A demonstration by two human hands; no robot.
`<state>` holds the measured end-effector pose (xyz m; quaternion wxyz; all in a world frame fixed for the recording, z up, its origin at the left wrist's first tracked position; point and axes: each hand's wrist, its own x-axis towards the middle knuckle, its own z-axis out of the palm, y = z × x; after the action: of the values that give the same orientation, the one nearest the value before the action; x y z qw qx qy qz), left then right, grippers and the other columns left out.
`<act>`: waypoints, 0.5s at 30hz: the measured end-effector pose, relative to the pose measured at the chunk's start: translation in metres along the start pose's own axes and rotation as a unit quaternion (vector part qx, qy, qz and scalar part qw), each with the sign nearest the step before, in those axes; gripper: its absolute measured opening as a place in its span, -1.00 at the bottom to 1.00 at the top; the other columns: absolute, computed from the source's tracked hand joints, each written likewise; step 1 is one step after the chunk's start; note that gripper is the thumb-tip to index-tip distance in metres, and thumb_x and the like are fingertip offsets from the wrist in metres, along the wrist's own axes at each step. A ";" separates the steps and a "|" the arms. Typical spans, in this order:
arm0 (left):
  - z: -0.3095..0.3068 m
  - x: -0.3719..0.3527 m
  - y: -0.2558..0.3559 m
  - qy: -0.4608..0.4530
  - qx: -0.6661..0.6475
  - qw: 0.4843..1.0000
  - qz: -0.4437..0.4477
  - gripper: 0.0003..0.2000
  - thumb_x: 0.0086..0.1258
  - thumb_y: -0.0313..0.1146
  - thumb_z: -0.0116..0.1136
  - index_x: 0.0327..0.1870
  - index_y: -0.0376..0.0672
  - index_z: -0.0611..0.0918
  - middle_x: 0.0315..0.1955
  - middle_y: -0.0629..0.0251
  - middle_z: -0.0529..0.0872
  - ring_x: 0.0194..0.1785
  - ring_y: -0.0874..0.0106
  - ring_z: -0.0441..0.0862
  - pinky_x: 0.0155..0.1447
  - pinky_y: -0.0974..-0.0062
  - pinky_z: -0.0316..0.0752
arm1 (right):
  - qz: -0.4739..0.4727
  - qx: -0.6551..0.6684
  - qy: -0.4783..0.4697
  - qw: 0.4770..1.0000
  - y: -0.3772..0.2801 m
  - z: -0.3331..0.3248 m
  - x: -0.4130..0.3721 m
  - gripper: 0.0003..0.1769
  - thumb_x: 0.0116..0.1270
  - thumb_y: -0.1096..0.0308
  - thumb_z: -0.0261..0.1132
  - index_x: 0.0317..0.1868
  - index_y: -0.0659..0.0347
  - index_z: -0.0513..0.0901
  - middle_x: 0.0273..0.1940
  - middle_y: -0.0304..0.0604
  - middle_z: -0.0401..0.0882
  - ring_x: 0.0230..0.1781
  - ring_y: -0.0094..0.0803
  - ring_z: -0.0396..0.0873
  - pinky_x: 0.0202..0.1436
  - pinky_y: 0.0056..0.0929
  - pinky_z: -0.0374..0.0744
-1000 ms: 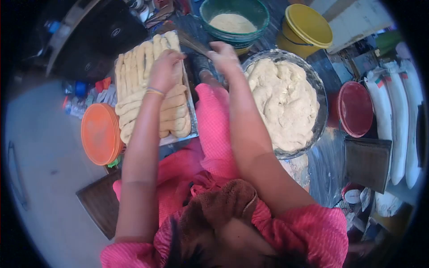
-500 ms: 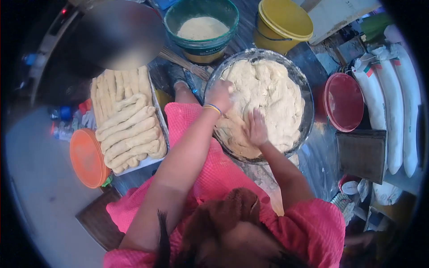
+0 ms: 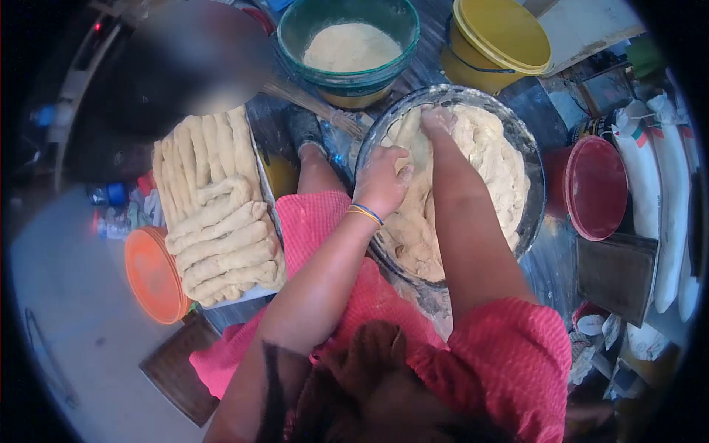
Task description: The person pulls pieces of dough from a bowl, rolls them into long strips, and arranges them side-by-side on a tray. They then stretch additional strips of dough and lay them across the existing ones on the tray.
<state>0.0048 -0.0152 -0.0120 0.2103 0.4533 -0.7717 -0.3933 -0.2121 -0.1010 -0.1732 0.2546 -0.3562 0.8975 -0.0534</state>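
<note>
A large mass of pale dough (image 3: 480,148) fills a wide dark basin (image 3: 533,166) in front of me. At the basin's left side, my left hand (image 3: 384,181) is closed on the dough's edge, its fingers curled and its thumb toward the middle. My right hand (image 3: 439,118) reaches to the far side of the basin, its fingers bent into the dough there; the fingertips are hard to make out. A fold of dough shows between the two hands. The nearer dough looks smoother than the lumpy right part.
Left of the basin, a tray (image 3: 267,188) carries several dough ropes. Beyond are a green tub (image 3: 347,77) of pale powder, a yellow lidded bucket (image 3: 509,37) and a straw broom (image 3: 314,103). On the right stand a red bucket (image 3: 597,188) and white sacks (image 3: 646,192).
My right hand has moved from the near middle of the dough to its far edge. My left hand has come slightly nearer. The view has shifted a little.
</note>
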 end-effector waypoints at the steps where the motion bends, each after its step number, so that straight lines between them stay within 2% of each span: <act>1: 0.000 0.000 0.001 0.000 -0.001 1.000 -0.004 -0.72 0.18 -0.30 0.14 -0.11 -0.20 0.54 -0.14 0.01 0.51 -0.01 0.09 0.45 0.10 0.32 0.34 | 0.001 -0.023 -0.029 0.999 0.000 -0.008 0.001 -0.35 0.27 -0.11 -0.05 0.23 0.16 0.32 0.26 -0.07 0.26 0.30 -0.25 0.20 0.34 -0.11 0.00; 3: 0.000 0.002 0.001 0.007 -0.009 1.000 -0.002 -0.73 0.18 -0.33 0.14 -0.11 -0.21 0.53 -0.14 0.03 0.51 -0.04 0.12 0.47 0.07 0.34 0.37 | 0.004 -0.048 -0.059 0.997 0.005 -0.013 0.002 -0.34 0.23 -0.14 -0.01 0.21 0.12 0.36 0.24 -0.09 0.31 0.28 -0.25 0.24 0.32 -0.14 0.03; 5: 0.002 0.003 0.002 0.007 -0.018 1.000 -0.010 -0.73 0.18 -0.33 0.15 -0.11 -0.21 0.53 -0.13 0.04 0.51 -0.06 0.14 0.48 0.05 0.35 0.39 | -0.031 -0.021 -0.005 0.999 0.018 -0.010 0.004 -0.28 0.10 -0.23 0.09 0.18 0.04 0.38 0.16 -0.08 0.39 0.23 -0.26 0.29 0.30 -0.16 0.07; 6: 0.003 0.004 0.003 0.009 -0.025 1.000 -0.014 -0.73 0.18 -0.34 0.15 -0.11 -0.21 0.53 -0.13 0.05 0.51 -0.07 0.16 0.49 0.03 0.37 0.41 | -0.042 -0.001 0.037 0.998 0.023 -0.006 0.002 -0.28 -0.02 -0.19 0.23 0.10 0.04 0.42 0.00 -0.10 0.49 0.12 -0.24 0.37 0.24 -0.20 0.16; 7: 0.005 0.005 0.003 0.008 -0.026 1.000 -0.013 -0.73 0.18 -0.34 0.15 -0.11 -0.21 0.53 -0.13 0.05 0.51 -0.07 0.16 0.49 0.03 0.37 0.41 | -0.040 -0.002 0.037 0.999 0.028 -0.005 0.001 -0.28 -0.02 -0.19 0.23 0.10 0.04 0.42 0.00 -0.10 0.49 0.12 -0.24 0.37 0.24 -0.20 0.16; 9: 0.005 0.006 0.003 0.010 -0.043 0.999 -0.030 -0.74 0.18 -0.32 0.14 -0.12 -0.15 0.54 -0.13 0.07 0.51 0.00 0.09 0.45 0.09 0.27 0.33 | -0.084 0.077 -0.010 0.993 0.037 -0.005 0.002 -0.36 -0.07 -0.07 0.33 0.02 0.04 0.44 -0.14 -0.14 0.53 -0.01 -0.22 0.42 0.17 -0.26 0.25; 10: 0.007 0.006 0.002 0.010 -0.043 0.999 -0.027 -0.74 0.18 -0.32 0.14 -0.12 -0.15 0.54 -0.13 0.07 0.51 0.00 0.09 0.45 0.09 0.27 0.33 | -0.084 0.078 -0.007 0.993 0.043 -0.004 0.002 -0.36 -0.07 -0.07 0.33 0.02 0.04 0.44 -0.14 -0.14 0.53 -0.01 -0.22 0.42 0.17 -0.26 0.25; 12: 0.009 0.007 -0.002 0.025 -0.066 0.997 -0.032 -0.74 0.17 -0.33 0.15 -0.12 -0.17 0.54 -0.15 0.06 0.54 -0.03 0.11 0.48 0.07 0.29 0.35 | -0.056 0.275 -0.048 0.959 0.053 -0.002 0.001 -0.39 -0.10 0.01 0.38 -0.03 0.05 0.44 -0.21 -0.13 0.53 -0.09 -0.21 0.45 0.11 -0.30 0.31; 13: 0.009 0.008 -0.002 0.025 -0.066 0.997 -0.031 -0.74 0.17 -0.33 0.15 -0.12 -0.17 0.54 -0.15 0.06 0.54 -0.03 0.11 0.48 0.07 0.29 0.35 | -0.057 0.276 -0.046 0.958 0.058 0.006 0.006 -0.39 -0.10 0.01 0.38 -0.03 0.05 0.44 -0.21 -0.13 0.53 -0.09 -0.21 0.45 0.11 -0.30 0.31; 15: 0.008 0.008 -0.003 0.019 -0.076 0.996 -0.050 -0.73 0.18 -0.33 0.13 -0.11 -0.19 0.54 -0.17 0.06 0.57 -0.04 0.14 0.51 0.06 0.31 0.37 | -0.080 0.337 0.015 0.938 0.062 0.025 0.018 -0.33 -0.07 -0.07 0.32 0.05 0.05 0.43 -0.15 -0.04 0.55 -0.04 -0.17 0.47 0.18 -0.22 0.26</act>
<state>-0.0032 -0.0201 -0.0188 0.2390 0.4817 -0.7115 -0.4523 -0.2491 -0.0650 -0.2194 0.3414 -0.3197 0.7990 -0.3779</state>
